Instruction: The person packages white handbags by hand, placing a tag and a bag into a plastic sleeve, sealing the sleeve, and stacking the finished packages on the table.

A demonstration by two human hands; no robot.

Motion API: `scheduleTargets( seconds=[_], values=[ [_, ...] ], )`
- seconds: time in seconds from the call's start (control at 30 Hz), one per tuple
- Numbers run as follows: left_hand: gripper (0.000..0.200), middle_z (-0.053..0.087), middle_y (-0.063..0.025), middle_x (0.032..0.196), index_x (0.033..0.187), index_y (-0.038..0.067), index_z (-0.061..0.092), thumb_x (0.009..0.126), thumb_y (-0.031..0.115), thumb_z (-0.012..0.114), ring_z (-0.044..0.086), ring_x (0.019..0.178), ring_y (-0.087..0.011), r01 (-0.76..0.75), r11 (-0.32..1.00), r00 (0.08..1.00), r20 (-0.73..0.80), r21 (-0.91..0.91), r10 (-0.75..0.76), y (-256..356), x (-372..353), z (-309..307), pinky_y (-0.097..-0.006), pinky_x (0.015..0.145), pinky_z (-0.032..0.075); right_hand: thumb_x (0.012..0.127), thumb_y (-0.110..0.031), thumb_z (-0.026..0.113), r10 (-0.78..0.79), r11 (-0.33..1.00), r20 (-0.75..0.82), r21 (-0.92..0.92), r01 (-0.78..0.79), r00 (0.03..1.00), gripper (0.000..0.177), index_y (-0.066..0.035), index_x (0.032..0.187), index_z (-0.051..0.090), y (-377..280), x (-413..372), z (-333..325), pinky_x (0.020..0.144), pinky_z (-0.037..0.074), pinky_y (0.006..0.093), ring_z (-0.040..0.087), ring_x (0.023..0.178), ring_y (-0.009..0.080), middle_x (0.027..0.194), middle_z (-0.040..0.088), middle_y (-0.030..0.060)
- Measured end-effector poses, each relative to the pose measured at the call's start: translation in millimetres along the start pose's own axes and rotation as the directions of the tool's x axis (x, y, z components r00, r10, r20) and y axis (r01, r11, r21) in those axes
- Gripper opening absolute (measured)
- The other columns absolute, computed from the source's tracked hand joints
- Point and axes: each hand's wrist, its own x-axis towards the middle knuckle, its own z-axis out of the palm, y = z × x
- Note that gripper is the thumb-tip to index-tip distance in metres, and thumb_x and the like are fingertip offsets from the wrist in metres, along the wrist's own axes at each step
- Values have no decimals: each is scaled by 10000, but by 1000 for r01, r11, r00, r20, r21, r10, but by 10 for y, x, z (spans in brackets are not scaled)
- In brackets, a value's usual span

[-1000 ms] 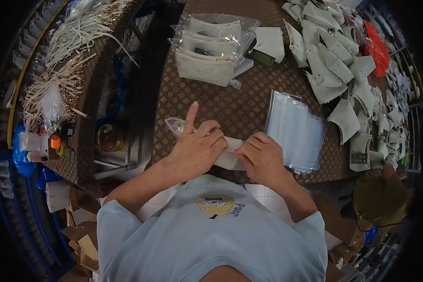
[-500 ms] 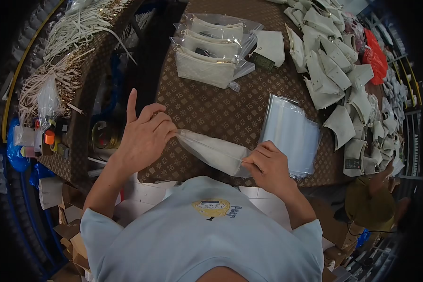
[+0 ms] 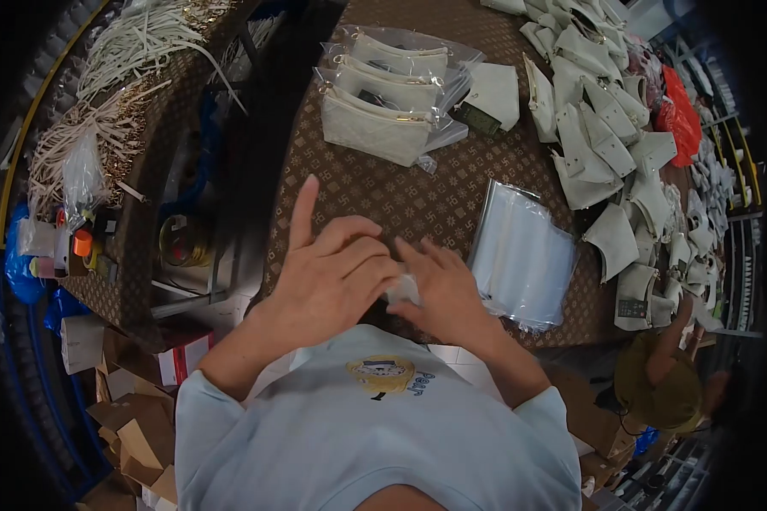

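My left hand (image 3: 328, 277) and my right hand (image 3: 447, 298) are close together over the table's front edge. Between them shows a small part of a crumpled whitish piece (image 3: 404, 290); the rest is hidden by my fingers. My left index finger points up while the other fingers curl toward the piece. The right thumb and fingers close around it, slightly blurred. Beyond my hands stand several off-white quilted handbags (image 3: 371, 132) in clear plastic, zippers on top. To the right of my right hand lies a stack of clear plastic bags (image 3: 524, 255).
Off-white bag pieces (image 3: 601, 136) are heaped along the right of the patterned tablecloth (image 3: 349, 192), near a red plastic bag (image 3: 678, 115). Bundled straps (image 3: 89, 140) lie on the left side table. Another person (image 3: 660, 379) is at lower right. Cardboard boxes (image 3: 141, 447) sit lower left.
My hands have come together, the left moving right and the right moving left. The whitish piece, stretched out between them before, is now bunched up and mostly hidden.
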Motion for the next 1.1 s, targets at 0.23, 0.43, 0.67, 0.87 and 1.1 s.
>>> scheduleTargets(
  seconds=[0.23,0.43,0.67,0.87,1.1],
  values=[
    [272,552,-132,1135,1100,32,560,848,122,609,529,1079,-244,447,679,661,-297,-582,-689,-709,-415,375,-380,1053,306,822,-82,635,405,405,441,699,-589,801,329,-12,1141,593,633,117,612,742,486,272,618,846,141,925,667,75],
    [824,274,-229,1444,1384,-49,248,773,227,727,272,1344,-352,724,575,607,-45,-381,-794,-1170,-809,1388,-371,1094,245,825,-76,639,408,4,381,908,-419,830,444,13,1238,502,1071,445,1687,960,378,286,488,1113,154,1203,550,81],
    [1206,51,-250,1506,1432,-48,-14,636,264,837,115,1400,-344,766,435,514,46,-473,-856,-1369,-514,2165,-361,1128,171,766,-180,719,458,575,156,698,-425,875,705,-40,1358,363,1143,274,1902,972,382,337,474,1153,249,1255,504,155],
    [1213,30,-244,1510,1437,-37,-52,649,209,838,101,1403,-331,739,509,530,-84,-442,-844,-1415,-391,2414,-368,1132,134,787,-196,700,84,546,489,706,-451,868,592,-53,1305,452,1660,149,1692,876,446,311,532,1076,199,1218,550,120],
    [1103,60,-241,1506,1441,-34,22,685,165,800,122,1397,-350,676,624,657,-62,-392,-751,-1201,-773,2299,-391,1131,145,814,-382,678,900,116,238,676,-728,365,767,6,1377,333,3343,594,1449,905,426,352,518,1118,245,1260,510,180]
  ],
)
